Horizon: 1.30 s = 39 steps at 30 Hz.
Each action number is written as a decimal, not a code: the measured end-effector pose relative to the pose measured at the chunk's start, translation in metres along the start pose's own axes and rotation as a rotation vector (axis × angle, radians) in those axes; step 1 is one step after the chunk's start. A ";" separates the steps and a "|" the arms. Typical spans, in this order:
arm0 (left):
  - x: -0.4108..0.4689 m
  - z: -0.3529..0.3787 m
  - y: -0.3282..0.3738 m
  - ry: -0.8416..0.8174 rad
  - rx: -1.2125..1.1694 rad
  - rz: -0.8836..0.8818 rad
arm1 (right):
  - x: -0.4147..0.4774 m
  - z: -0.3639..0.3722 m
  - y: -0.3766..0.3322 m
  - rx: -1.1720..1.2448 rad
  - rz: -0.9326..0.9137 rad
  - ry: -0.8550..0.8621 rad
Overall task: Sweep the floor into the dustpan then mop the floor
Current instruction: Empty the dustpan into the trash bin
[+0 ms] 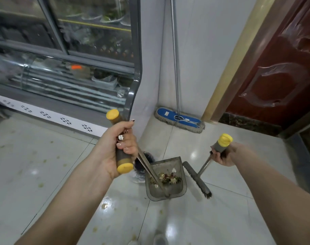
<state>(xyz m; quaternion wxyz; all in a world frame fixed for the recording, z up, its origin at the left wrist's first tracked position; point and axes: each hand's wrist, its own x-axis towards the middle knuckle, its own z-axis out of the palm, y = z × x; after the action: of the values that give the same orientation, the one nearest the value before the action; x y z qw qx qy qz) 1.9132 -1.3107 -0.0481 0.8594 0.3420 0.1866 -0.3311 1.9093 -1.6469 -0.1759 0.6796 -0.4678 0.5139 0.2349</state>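
Nearest us, the tiled floor (221, 218) carries small yellowish spots (41, 185) and a wet smear. Our left hand (123, 138) has its fingers curled tight round the grey grip of the dustpan handle (121, 156), which has 2 yellow caps. A metal rod runs from that grip down into the dustpan (184, 183). The dustpan is down at the floor between our arms, with a heap of scraps (168, 176) inside it. Our right hand (223, 156) grips the yellow-capped broom handle (221, 144), fingers wrapped round it, and the broom head (197, 179) lies just beside the dustpan's right wall. Just behind the dustpan is a dark round thing (143, 162) we cannot make out. Farther off, 1 blue flat mop (179, 120) stands in the corner, its pole leaning on the white wall. It is between a glass display fridge (71, 71) on the left and a red-brown door (283, 68) on the right.
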 end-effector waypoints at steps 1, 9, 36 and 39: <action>0.000 -0.001 0.000 0.006 -0.010 0.017 | 0.003 -0.001 -0.002 -0.019 0.004 -0.008; -0.004 -0.045 -0.018 -0.027 -0.260 0.130 | 0.022 0.006 -0.006 -0.024 -0.007 -0.047; -0.045 -0.159 -0.062 0.236 -0.792 0.326 | 0.027 0.103 0.064 -0.053 0.037 -0.163; -0.055 -0.178 -0.062 0.312 -0.779 0.302 | 0.025 0.120 0.085 -0.038 0.021 -0.135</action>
<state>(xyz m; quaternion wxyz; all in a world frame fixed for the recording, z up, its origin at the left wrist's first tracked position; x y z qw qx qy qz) 1.8140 -1.1931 -0.1705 0.9244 0.0618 0.3728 -0.0511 1.9076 -1.5073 -0.2279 0.7014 -0.4580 0.4672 0.2828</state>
